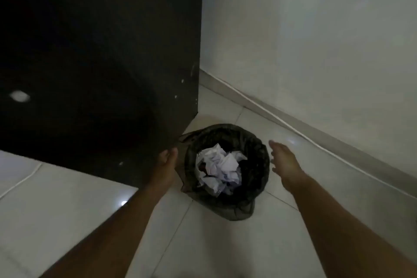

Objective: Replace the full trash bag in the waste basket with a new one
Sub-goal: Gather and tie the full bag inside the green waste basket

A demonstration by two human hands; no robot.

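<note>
A small round waste basket (pixel 259 178) stands on the tiled floor, lined with a dark trash bag (pixel 225 134) folded over its rim. Crumpled white paper (pixel 220 168) fills the inside. My left hand (pixel 165 166) hovers just left of the rim, fingers loosely apart, holding nothing. My right hand (pixel 285 166) reaches in from the right, palm toward the basket, fingers spread, close to the rim and apart from it. The light is dim and no new bag is in view.
A tall dark cabinet (pixel 101 63) rises directly left of and behind the basket. A pale wall (pixel 316 29) with a skirting board and a thin white cable (pixel 316 142) runs along the right. The floor is light glossy tile (pixel 79 210).
</note>
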